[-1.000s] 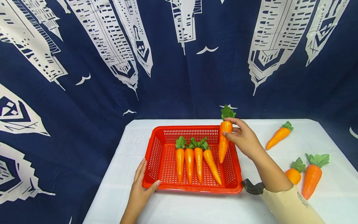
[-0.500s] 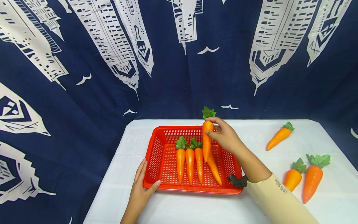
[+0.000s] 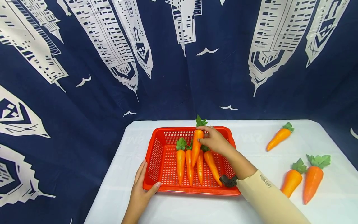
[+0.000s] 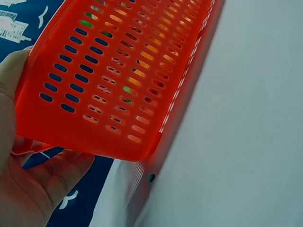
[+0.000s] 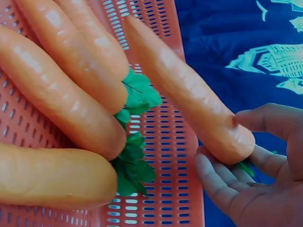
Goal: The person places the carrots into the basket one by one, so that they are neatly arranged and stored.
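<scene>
My right hand (image 3: pixel 213 139) pinches an orange carrot (image 3: pixel 197 146) near its leafy top, thumb on one side and fingers on the other. The carrot hangs tilted, tip down, above the red plastic basket (image 3: pixel 193 190), in front of carrots lying there. Several carrots (image 5: pixel 61 94) lie side by side in the basket, leaves toward its far side. In the right wrist view the held carrot (image 5: pixel 184 90) is apart from them. My left hand (image 3: pixel 139 188) holds the basket's near left corner, thumb at the front rim, fingers along the left side; the left wrist view shows fingers (image 4: pixel 71 172) below the rim.
Right of the basket, three more carrots lie on the white table (image 3: pixel 251 137): one at the back (image 3: pixel 279 138), and a pair nearer, a lighter carrot (image 3: pixel 292 180) beside a redder carrot (image 3: pixel 312 183). A dark blue cloth (image 3: pixel 167 87) with white buildings hangs behind.
My right hand has carried the carrot leftward from the basket's right end, then lower, over the middle carrots. My left hand stays at the corner.
</scene>
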Available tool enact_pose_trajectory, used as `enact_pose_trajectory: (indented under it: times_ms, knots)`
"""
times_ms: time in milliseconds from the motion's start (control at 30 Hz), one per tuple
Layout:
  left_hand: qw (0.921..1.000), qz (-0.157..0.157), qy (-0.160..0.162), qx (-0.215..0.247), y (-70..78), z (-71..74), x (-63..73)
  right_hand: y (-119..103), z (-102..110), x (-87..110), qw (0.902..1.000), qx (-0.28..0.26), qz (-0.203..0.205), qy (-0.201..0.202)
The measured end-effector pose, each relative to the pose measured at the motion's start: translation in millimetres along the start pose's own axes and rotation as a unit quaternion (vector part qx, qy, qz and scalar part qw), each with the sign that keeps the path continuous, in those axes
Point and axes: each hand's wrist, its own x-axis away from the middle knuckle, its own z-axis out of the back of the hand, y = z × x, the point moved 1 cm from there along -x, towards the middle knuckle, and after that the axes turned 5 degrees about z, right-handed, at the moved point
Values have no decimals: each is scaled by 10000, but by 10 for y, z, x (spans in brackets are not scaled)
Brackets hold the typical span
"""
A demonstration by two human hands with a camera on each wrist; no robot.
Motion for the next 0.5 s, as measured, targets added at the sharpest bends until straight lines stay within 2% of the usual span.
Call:
enact_pose_trajectory:
  times_ms: [200,500]
  knots:
    - [10000,-19,22,18,7,3,-6,48,-91,-47,9995,227,-76,-200]
    - [9999,-91,39,-34,6,-3,-5,164,-241,-65,9938,997,223,-438]
